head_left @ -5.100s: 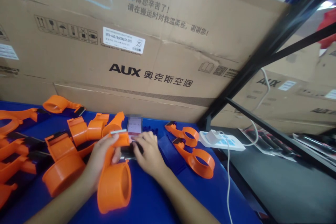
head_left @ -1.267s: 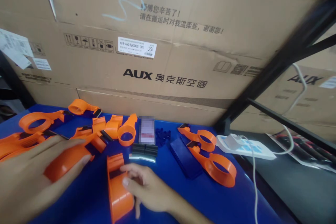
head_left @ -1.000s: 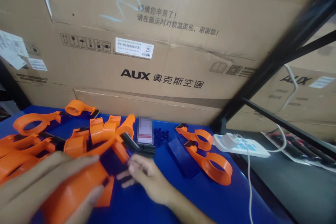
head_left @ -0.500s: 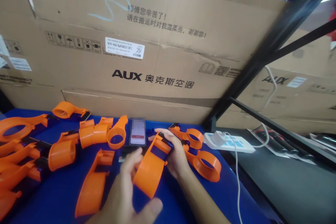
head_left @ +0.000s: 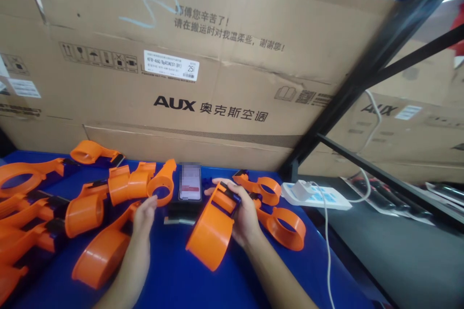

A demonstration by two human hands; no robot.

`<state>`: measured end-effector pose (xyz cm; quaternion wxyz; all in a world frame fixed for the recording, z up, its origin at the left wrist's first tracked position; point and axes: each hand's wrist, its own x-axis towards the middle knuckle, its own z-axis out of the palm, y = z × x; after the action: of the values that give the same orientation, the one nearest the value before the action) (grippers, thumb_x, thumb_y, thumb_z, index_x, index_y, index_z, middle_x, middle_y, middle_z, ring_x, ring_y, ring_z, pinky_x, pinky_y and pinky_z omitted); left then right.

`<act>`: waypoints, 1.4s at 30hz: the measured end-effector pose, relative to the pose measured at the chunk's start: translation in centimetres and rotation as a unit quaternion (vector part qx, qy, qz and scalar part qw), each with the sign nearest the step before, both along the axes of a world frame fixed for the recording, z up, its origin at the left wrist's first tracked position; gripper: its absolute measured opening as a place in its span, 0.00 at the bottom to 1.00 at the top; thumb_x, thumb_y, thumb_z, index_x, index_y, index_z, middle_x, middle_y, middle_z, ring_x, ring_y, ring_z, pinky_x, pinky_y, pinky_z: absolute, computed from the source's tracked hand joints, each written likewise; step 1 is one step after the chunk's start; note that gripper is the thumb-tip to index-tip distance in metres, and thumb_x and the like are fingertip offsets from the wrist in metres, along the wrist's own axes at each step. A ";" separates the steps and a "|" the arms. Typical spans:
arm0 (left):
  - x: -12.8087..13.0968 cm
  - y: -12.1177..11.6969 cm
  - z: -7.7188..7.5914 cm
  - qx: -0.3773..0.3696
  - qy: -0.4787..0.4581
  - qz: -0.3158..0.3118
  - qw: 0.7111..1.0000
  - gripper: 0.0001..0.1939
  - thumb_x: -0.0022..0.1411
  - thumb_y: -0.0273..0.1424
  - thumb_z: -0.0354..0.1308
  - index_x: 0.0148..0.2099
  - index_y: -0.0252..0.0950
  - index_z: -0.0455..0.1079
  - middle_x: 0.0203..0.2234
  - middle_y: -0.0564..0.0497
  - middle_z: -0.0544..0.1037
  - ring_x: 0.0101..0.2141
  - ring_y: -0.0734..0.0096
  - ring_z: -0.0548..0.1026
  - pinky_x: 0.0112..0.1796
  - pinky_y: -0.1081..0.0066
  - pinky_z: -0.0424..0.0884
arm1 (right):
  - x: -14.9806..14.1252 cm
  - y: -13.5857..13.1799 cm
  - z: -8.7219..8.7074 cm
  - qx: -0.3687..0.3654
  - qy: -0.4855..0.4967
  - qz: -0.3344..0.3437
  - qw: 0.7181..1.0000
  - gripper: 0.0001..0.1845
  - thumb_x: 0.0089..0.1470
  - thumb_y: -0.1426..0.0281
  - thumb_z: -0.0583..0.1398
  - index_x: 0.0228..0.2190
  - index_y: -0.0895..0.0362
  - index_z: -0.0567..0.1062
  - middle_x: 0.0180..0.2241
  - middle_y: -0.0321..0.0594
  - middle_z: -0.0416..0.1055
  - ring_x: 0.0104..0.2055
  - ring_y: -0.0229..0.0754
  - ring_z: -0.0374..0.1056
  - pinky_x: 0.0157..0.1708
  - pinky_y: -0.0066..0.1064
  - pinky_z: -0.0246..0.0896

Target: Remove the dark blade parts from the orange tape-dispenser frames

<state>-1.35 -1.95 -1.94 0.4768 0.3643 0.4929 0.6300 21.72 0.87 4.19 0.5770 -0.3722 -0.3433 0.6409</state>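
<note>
My right hand [head_left: 246,217] is closed around the handle end of an orange tape dispenser [head_left: 212,239], holding it tilted over the blue tabletop. A dark blue piece sits at the top of this dispenser, by my fingers. On the left, my left hand [head_left: 144,217] is closed at the handle end of a second orange tape dispenser [head_left: 103,256], whose ring points toward me. Its fingers partly hide that handle. Just beyond my hands lie black strips [head_left: 181,215] with a pale edge.
Several orange dispensers [head_left: 85,212] crowd the left side; two more [head_left: 286,227] lie at right. A phone [head_left: 190,183] rests at the back before a large cardboard box [head_left: 213,77]. A white power strip [head_left: 319,196] with a cable [head_left: 328,251] is beside the black rack post [head_left: 326,106].
My left hand has moved left, away from the dispenser in my right hand, to the one on the left. That left dispenser has turned and shifted left. My right hand stays nearly in place.
</note>
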 end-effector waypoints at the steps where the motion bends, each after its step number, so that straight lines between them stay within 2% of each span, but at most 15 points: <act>1: 0.0 0.0 -0.1 0.001 0.008 0.010 1.000 0.14 0.61 0.47 0.64 0.42 0.45 0.78 0.47 0.43 0.82 0.59 0.44 0.73 0.57 0.51 0.69 | -0.2 0.0 -0.1 0.004 -0.008 0.004 1.000 0.18 0.57 0.56 0.63 0.42 0.55 0.82 0.34 0.43 0.83 0.31 0.49 0.76 0.33 0.37 0.68; 4: 0.7 -0.1 0.1 -0.003 0.079 0.039 0.996 0.15 0.61 0.46 0.65 0.45 0.45 0.80 0.52 0.42 0.78 0.64 0.40 0.66 0.63 0.47 0.61 | -0.7 -0.2 -0.5 0.027 -0.041 0.009 0.999 0.18 0.57 0.56 0.64 0.42 0.56 0.82 0.34 0.43 0.83 0.34 0.49 0.77 0.36 0.37 0.69; 6: 1.7 -0.4 0.8 -0.006 0.111 0.022 0.993 0.17 0.59 0.46 0.66 0.48 0.45 0.80 0.55 0.42 0.76 0.64 0.38 0.65 0.63 0.44 0.62 | -1.0 -0.3 -0.7 0.043 -0.057 0.016 0.997 0.18 0.57 0.56 0.65 0.42 0.56 0.83 0.35 0.43 0.83 0.37 0.49 0.77 0.39 0.37 0.69; 9: 3.7 -0.6 2.7 -0.015 0.039 -0.082 0.996 0.17 0.59 0.46 0.68 0.47 0.44 0.81 0.52 0.40 0.79 0.59 0.38 0.72 0.56 0.47 0.71 | -1.4 -0.5 -1.0 0.065 -0.080 0.029 0.994 0.18 0.57 0.55 0.66 0.42 0.56 0.83 0.39 0.42 0.83 0.42 0.50 0.77 0.44 0.38 0.69; 11: 5.0 -0.5 4.0 -0.044 -0.028 -0.166 0.985 0.17 0.59 0.46 0.68 0.47 0.44 0.81 0.49 0.41 0.82 0.55 0.40 0.77 0.51 0.50 0.75 | -1.6 -0.5 -1.3 0.083 -0.112 0.023 0.990 0.19 0.58 0.54 0.66 0.41 0.56 0.84 0.41 0.42 0.82 0.44 0.50 0.76 0.47 0.38 0.68; 13: 5.7 -0.1 4.8 -0.072 -0.079 -0.225 0.968 0.18 0.58 0.45 0.70 0.47 0.43 0.81 0.46 0.43 0.84 0.51 0.43 0.80 0.50 0.52 0.76 | -1.8 -0.3 -1.9 0.090 -0.150 -0.014 0.984 0.22 0.60 0.50 0.64 0.40 0.56 0.84 0.43 0.42 0.81 0.46 0.49 0.75 0.49 0.37 0.67; 15: 6.0 0.4 4.9 -0.089 -0.126 -0.250 0.956 0.19 0.56 0.42 0.73 0.48 0.42 0.81 0.44 0.44 0.85 0.48 0.48 0.82 0.50 0.56 0.76 | -2.0 -0.1 -2.5 0.080 -0.169 -0.065 0.980 0.26 0.63 0.45 0.61 0.42 0.55 0.83 0.43 0.43 0.81 0.47 0.49 0.74 0.48 0.37 0.68; 18: 5.6 1.3 4.2 -0.117 -0.198 -0.204 0.952 0.17 0.54 0.38 0.75 0.45 0.38 0.81 0.38 0.47 0.86 0.41 0.58 0.83 0.45 0.65 0.77 | -2.3 0.1 -3.1 0.059 -0.146 -0.076 0.985 0.30 0.64 0.42 0.57 0.48 0.52 0.79 0.43 0.42 0.79 0.44 0.47 0.75 0.41 0.35 0.71; 20: 5.2 1.6 3.9 -0.118 -0.218 -0.155 0.956 0.16 0.54 0.38 0.75 0.43 0.38 0.82 0.35 0.50 0.86 0.38 0.62 0.83 0.42 0.69 0.77 | -2.3 0.1 -3.2 0.057 -0.129 -0.054 0.988 0.27 0.61 0.45 0.63 0.50 0.51 0.78 0.42 0.39 0.78 0.40 0.44 0.76 0.36 0.32 0.72; 23: 4.7 1.5 4.1 -0.079 -0.198 -0.120 0.969 0.16 0.54 0.39 0.76 0.43 0.39 0.81 0.38 0.52 0.86 0.40 0.64 0.82 0.41 0.72 0.76 | -2.2 0.0 -3.2 0.060 -0.144 -0.002 0.988 0.24 0.54 0.53 0.71 0.46 0.53 0.78 0.35 0.36 0.77 0.32 0.39 0.75 0.32 0.29 0.73; 26: 4.6 1.3 4.0 -0.049 -0.188 -0.108 0.975 0.17 0.54 0.41 0.76 0.42 0.40 0.80 0.39 0.53 0.85 0.40 0.65 0.82 0.40 0.73 0.75 | -2.2 -0.2 -3.1 0.066 -0.188 0.056 0.978 0.21 0.53 0.54 0.71 0.40 0.56 0.76 0.25 0.31 0.73 0.22 0.36 0.70 0.24 0.28 0.70; 29: 4.6 1.3 2.8 -0.048 -0.188 -0.113 0.974 0.19 0.55 0.43 0.75 0.45 0.40 0.78 0.38 0.53 0.84 0.40 0.64 0.81 0.40 0.71 0.75 | -2.4 -0.5 -3.0 0.078 -0.238 0.070 0.966 0.18 0.56 0.54 0.68 0.33 0.56 0.74 0.20 0.28 0.69 0.17 0.34 0.67 0.19 0.25 0.65; 32: 4.6 1.6 1.5 -0.070 -0.175 -0.122 0.974 0.21 0.55 0.45 0.74 0.45 0.39 0.77 0.36 0.53 0.83 0.37 0.63 0.80 0.37 0.70 0.74 | -2.6 -0.7 -2.8 0.077 -0.269 0.083 0.956 0.17 0.59 0.56 0.65 0.28 0.55 0.71 0.18 0.27 0.67 0.16 0.34 0.65 0.17 0.24 0.63; 34: 4.4 1.8 1.3 -0.078 -0.161 -0.125 0.976 0.21 0.54 0.45 0.75 0.44 0.39 0.77 0.32 0.54 0.81 0.34 0.64 0.79 0.36 0.70 0.73 | -2.6 -0.9 -2.6 0.072 -0.283 0.095 0.952 0.17 0.60 0.58 0.64 0.27 0.55 0.70 0.18 0.28 0.67 0.17 0.34 0.66 0.18 0.24 0.63; 42: 4.3 2.1 2.2 -0.076 -0.131 -0.099 0.984 0.21 0.47 0.46 0.77 0.35 0.36 0.78 0.25 0.53 0.79 0.27 0.65 0.77 0.30 0.71 0.70 | -2.6 -1.1 -2.3 0.067 -0.307 0.118 0.942 0.15 0.63 0.63 0.60 0.25 0.55 0.68 0.19 0.30 0.69 0.20 0.35 0.68 0.22 0.24 0.64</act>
<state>2.93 0.14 0.29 0.6233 0.2882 0.4340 0.5832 19.14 -0.25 1.87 0.3876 -0.4682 -0.5870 0.5348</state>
